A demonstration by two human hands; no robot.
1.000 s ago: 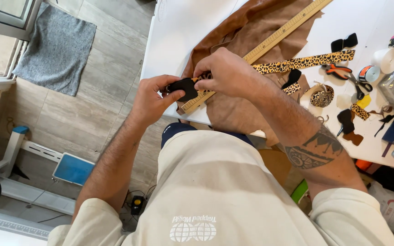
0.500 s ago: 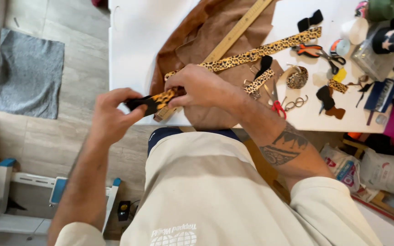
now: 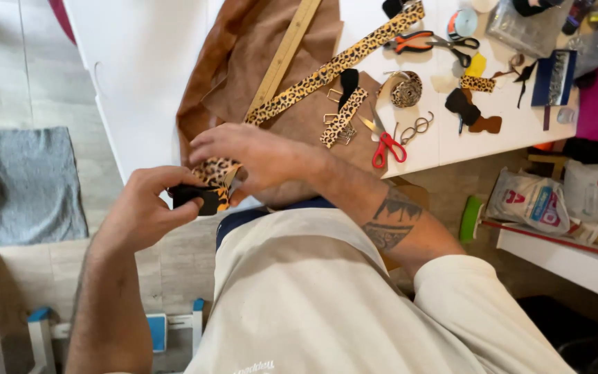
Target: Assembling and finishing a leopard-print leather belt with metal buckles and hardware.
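Strap: the leopard strap (image 3: 217, 173) has its near end folded between both hands, just off the bench's near edge; the rest runs up and right across the suede to the far side.
Clip: a black piece (image 3: 195, 197) sits on the strap's end; its kind is hard to make out.
Left hand: the left hand (image 3: 148, 208) pinches the black piece and strap end between thumb and fingers, wrist bent, forearm coming up from the lower left.
Right hand: the right hand (image 3: 254, 156) closes over the strap's fold from above, fingers curled; they hide the fold's upper part. The tattooed forearm runs down to the right.
Hidden: where the strap passes under the right hand cannot be seen; its far end is cut off near the top edge.
Suede: brown suede (image 3: 243, 76) lies under the strap, draped over the bench edge.
Ruler: a wooden ruler (image 3: 284, 55) lies on the suede beside the strap, its top cut off.
Bench: the white bench (image 3: 140, 83) carries the rest.
Scissors: red scissors (image 3: 385, 142) lie right of the hands; orange pliers (image 3: 410, 41) lie farther up.
Scraps: a short leopard piece (image 3: 344, 116) and a leopard roll (image 3: 404, 88) lie between them.
Floor: a grey mat (image 3: 32, 183) lies at left.
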